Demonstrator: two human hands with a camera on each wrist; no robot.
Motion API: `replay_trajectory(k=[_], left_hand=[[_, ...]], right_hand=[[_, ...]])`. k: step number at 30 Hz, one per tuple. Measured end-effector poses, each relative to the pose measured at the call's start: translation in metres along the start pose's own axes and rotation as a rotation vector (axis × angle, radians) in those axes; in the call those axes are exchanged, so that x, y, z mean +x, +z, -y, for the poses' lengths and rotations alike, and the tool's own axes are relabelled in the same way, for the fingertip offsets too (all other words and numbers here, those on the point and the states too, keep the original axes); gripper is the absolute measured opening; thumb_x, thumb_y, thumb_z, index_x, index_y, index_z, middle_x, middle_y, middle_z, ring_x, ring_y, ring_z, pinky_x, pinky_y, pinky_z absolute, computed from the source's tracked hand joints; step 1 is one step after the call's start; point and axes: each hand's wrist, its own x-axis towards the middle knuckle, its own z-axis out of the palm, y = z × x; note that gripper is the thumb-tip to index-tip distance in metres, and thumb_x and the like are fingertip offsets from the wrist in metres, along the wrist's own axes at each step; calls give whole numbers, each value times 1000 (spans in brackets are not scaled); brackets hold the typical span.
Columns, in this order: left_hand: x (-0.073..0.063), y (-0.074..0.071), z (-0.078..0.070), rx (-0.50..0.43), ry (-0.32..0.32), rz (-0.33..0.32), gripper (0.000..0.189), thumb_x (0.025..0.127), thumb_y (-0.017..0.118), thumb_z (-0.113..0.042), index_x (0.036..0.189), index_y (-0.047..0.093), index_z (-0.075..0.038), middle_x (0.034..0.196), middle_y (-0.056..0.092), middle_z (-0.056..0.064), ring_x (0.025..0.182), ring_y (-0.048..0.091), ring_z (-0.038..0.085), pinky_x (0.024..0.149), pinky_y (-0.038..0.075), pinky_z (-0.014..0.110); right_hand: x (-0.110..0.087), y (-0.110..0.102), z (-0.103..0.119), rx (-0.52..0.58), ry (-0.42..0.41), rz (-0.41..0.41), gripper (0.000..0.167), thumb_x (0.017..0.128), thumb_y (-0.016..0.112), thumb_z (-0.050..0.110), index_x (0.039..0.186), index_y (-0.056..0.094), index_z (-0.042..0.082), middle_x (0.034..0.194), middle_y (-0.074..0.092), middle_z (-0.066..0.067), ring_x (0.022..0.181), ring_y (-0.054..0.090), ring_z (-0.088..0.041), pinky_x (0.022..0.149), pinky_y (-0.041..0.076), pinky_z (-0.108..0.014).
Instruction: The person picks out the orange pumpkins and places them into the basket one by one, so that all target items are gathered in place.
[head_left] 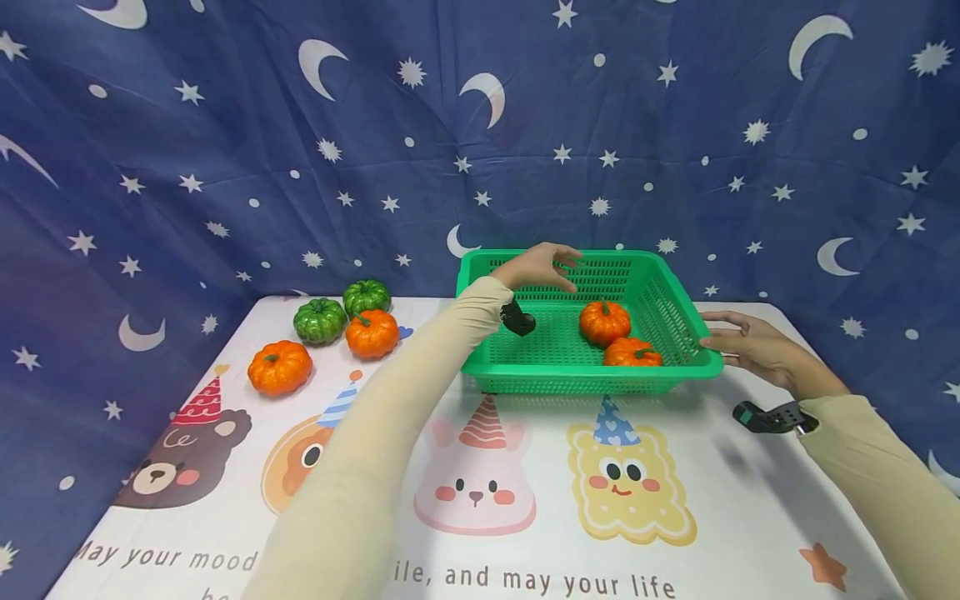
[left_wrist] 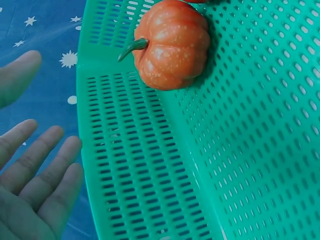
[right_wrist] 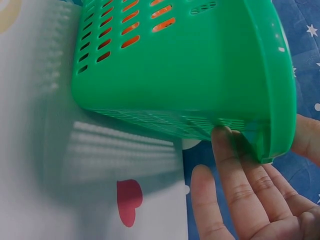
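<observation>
Person in front of me, both arms reaching forward. Cream-sleeved left arm (head_left: 375,417) slants from bottom, left of centre, up to mid-frame. Wrist bends rightward; left hand (head_left: 538,267) points right, fingers loosely extended, thumb apart below them, nothing held. Right arm (head_left: 877,475), sleeved too, enters lower right, angled up and left. Right hand (head_left: 768,350) right of centre, fingers pointing left, mostly straight, somewhat spread.
</observation>
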Motion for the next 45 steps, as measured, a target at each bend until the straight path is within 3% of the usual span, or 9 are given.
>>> replay_trajectory(k=[6, 14, 30, 45], left_hand=[[-10, -8, -1, -30, 7, 0, 63, 87, 66, -11, 144, 38, -8, 144, 44, 15, 128, 48, 29, 102, 45, 36], [-25, -19, 1, -64, 26, -18, 63, 88, 66, -13, 144, 38, -10, 143, 45, 13, 130, 47, 29, 103, 45, 35], [-53, -41, 15, -146, -6, -61, 58, 92, 60, -18, 145, 37, -13, 145, 42, 13, 134, 40, 23, 108, 40, 38], [-73, -54, 31, -306, -40, -121, 48, 98, 47, -19, 144, 38, -10, 146, 40, 15, 132, 43, 29, 112, 35, 41]], right_hand=[[0, 1, -1, -46, 12, -9, 69, 90, 63, 19, 144, 21, 7, 90, 62, 26, 87, 62, 6, 78, 53, -17], [1, 0, -1, -35, 9, -1, 61, 90, 63, 18, 140, 27, 14, 92, 61, 26, 87, 61, 6, 79, 54, -19], [1, 0, -2, -18, 6, -8, 44, 88, 65, 17, 120, 37, 30, 92, 60, 26, 87, 61, 6, 78, 55, -19], [1, 2, 1, -18, 9, -12, 43, 88, 65, 16, 119, 38, 29, 93, 58, 27, 87, 61, 6, 78, 55, -19]])
